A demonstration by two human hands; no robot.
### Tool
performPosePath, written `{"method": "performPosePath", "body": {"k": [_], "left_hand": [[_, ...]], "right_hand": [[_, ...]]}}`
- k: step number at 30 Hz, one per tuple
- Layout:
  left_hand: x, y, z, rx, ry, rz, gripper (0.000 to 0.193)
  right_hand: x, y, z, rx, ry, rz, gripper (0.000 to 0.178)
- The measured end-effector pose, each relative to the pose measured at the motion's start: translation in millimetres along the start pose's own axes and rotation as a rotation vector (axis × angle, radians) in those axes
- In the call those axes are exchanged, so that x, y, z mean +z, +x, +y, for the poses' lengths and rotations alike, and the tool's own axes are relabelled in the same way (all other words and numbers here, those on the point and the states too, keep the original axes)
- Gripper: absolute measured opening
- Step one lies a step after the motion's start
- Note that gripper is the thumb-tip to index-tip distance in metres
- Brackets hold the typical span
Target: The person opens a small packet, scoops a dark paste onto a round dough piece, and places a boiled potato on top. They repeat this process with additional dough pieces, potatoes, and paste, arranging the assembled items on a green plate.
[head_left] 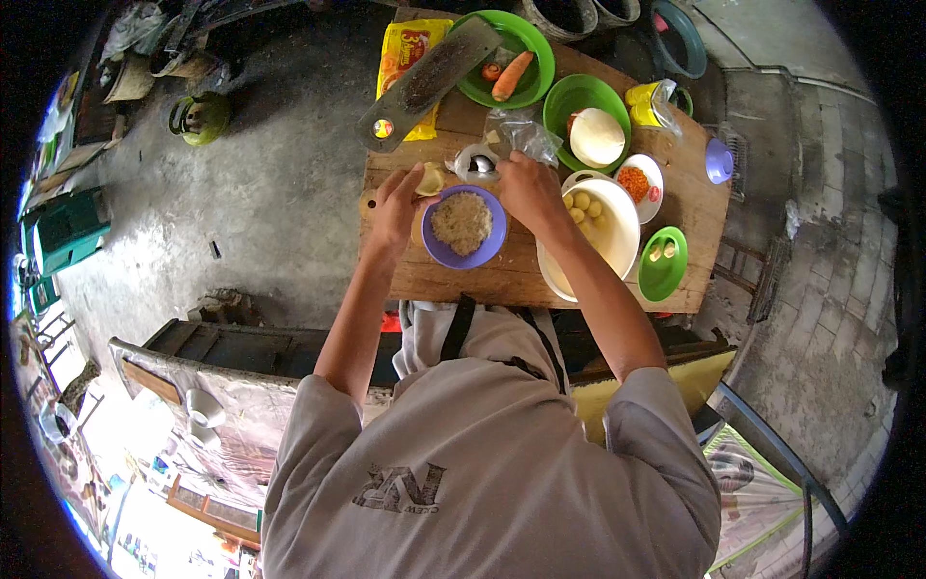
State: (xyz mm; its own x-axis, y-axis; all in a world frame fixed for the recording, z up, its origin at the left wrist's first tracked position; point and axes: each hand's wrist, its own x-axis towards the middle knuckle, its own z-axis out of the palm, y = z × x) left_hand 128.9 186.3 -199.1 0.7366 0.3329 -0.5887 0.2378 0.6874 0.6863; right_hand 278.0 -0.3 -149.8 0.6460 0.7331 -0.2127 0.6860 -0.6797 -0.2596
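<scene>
My left hand [394,210] is closed on a pale yellow, rounded piece [431,179], just beyond the left rim of a purple bowl [463,261]. Inside that bowl lies a beige, crumbly mixture [461,222]. On the bowl's right, my right hand [531,196] has its fingers pinched at a metal spoon [480,165]. The spoon's head is over a small white plastic bag [465,166]; its handle is hidden by my fingers. Close to my right forearm stands a white basin [617,253] with several pale yellow balls [584,206].
Farther back on the wooden table [690,198] are a green bowl [540,48] with carrots, another green bowl [559,101], a long dark flat tool [434,85] and a yellow packet [410,43]. A bowl of orange bits [635,183] and a green dish [663,285] lie right.
</scene>
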Motion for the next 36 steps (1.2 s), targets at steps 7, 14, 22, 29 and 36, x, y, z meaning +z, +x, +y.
{"method": "performPosePath", "body": {"k": [7,14,22,29,36], "left_hand": [[11,46,-21,-0.098,-0.021,-0.066,0.04],[9,52,-16,-0.12,0.05,-0.07,0.037],[1,53,-12,-0.039,0.1,-0.074,0.03],[-1,48,-9,-0.119,-0.049,-0.026,0.037],[-8,52,-10,-0.056,-0.049,-0.071,0.035]], "right_hand": [[15,5,27,0.082,0.295,-0.015,0.019],[42,6,41,0.133,0.565,-0.007,0.016],[39,-1,43,0.501,1.347,-0.097,0.027],[53,-8,13,0.713,1.553,0.049,0.036],[46,-16,11,0.769,1.634,0.099,0.035]]}}
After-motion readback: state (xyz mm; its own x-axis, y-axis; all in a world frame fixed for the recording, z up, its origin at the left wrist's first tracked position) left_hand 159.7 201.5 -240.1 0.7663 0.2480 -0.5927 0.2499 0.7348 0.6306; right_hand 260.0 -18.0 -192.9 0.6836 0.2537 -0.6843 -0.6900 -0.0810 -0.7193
